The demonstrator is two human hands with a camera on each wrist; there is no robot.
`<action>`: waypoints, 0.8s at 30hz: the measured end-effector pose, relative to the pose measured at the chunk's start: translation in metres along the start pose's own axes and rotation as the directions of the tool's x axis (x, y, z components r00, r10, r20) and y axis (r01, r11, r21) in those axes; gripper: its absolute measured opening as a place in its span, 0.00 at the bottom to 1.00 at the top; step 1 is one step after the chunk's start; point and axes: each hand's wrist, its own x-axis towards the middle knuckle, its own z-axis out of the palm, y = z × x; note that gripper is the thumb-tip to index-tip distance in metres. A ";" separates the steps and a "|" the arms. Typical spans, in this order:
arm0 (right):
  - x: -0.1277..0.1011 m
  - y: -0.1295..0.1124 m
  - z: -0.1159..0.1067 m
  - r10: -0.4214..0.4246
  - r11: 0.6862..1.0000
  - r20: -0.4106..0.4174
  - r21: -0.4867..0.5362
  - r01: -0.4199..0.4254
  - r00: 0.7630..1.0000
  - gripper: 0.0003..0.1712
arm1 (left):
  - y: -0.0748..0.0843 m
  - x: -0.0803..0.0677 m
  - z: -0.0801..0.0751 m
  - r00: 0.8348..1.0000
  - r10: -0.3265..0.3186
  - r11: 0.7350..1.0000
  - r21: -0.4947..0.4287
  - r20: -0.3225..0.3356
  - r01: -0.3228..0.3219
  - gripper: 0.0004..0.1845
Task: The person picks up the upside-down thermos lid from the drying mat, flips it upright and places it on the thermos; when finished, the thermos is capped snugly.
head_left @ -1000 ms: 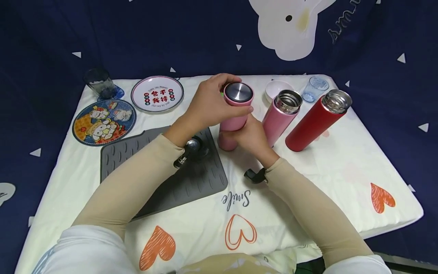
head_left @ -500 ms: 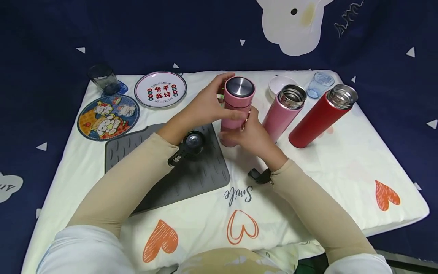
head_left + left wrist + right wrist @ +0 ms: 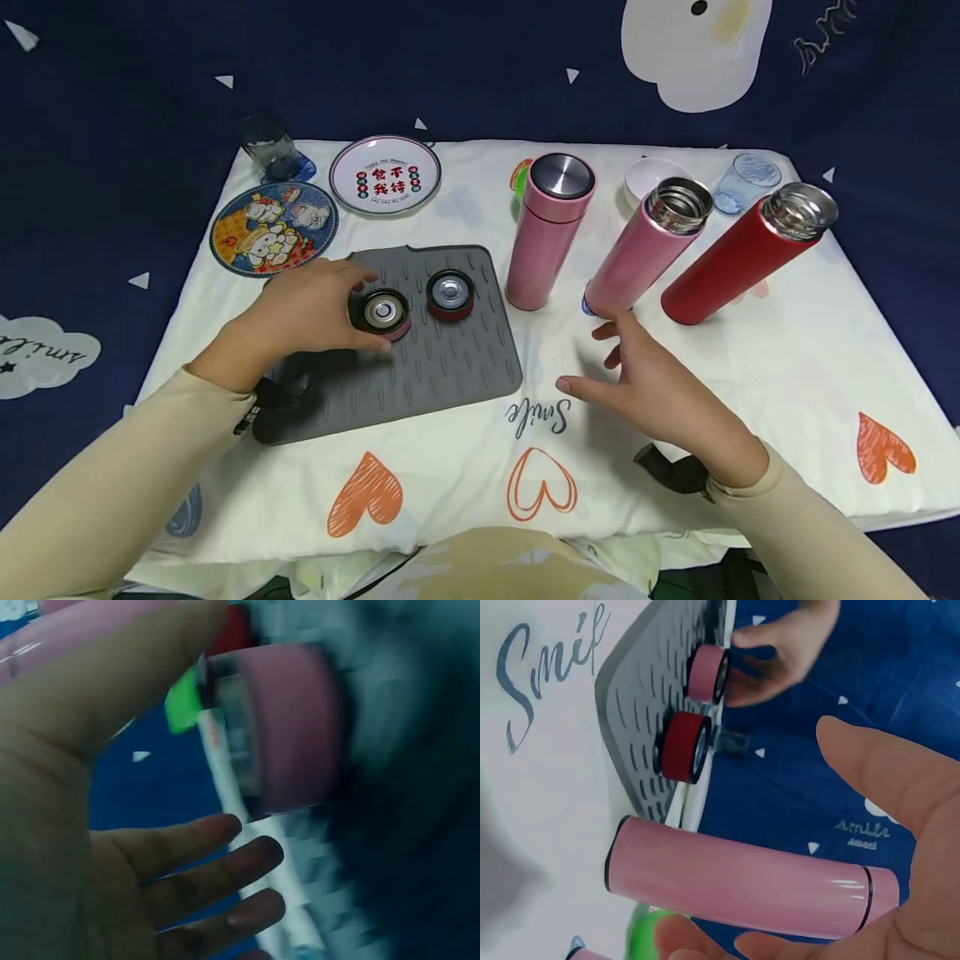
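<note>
**Caps on the mat, flasks by the hands**

Navy cloth w/ white triangles and cloud shapes hangs behind; in front, a cream padded tabletop [image 3: 750, 392] printed w/ orange hearts and "Smile". A grey ribbed silicone mat [image 3: 450, 367] lies left of centre.

Containers: capped pink flask [image 3: 543, 233] stands upright just right of the mat, steel disc on its lid. Next to it an open pink flask [image 3: 637, 254] and an open red flask [image 3: 738, 258], both w/ bare steel threaded mouths; contents can't be seen. Behind them a white bowl [image 3: 645, 175] and a clear tumbler [image 3: 742, 179]. Far left: dark tumbler [image 3: 268, 146], white plate w/ red characters [image 3: 385, 175], round cartoon plate [image 3: 273, 227].

On the mat two round caps lie inner side up: pink cap [image 3: 384, 312] and red cap [image 3: 450, 295], close together, not touching.

Left hand [image 3: 300, 312] rests on the mat, fingers curled round the pink cap's left edge, gripping it. Right hand [image 3: 656, 387] hovers over the cloth near the open pink flask's base, fingers loosely spread, holding nothing. Left wrist view is blurred.
</note>
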 end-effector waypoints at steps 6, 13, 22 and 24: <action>0.003 -0.007 0.000 -0.021 1.000 -0.013 -0.013 0.020 1.000 0.55 | -0.009 0.005 0.019 0.999 0.021 1.000 0.010 -0.046 -0.021 0.49; 0.013 -0.019 0.005 -0.105 0.994 -0.059 -0.038 0.103 0.993 0.44 | -0.007 0.006 0.009 0.998 0.022 0.999 -0.040 -0.054 -0.024 0.45; 0.033 -0.054 0.016 -0.200 0.960 -0.027 0.196 0.201 0.979 0.34 | 0.046 -0.012 -0.030 0.944 0.247 0.959 -0.084 -0.220 -0.271 0.40; 0.037 -0.060 0.021 -0.198 0.941 0.050 0.288 0.176 0.979 0.33 | 0.064 -0.016 -0.031 0.909 0.335 0.926 -0.094 -0.249 -0.367 0.39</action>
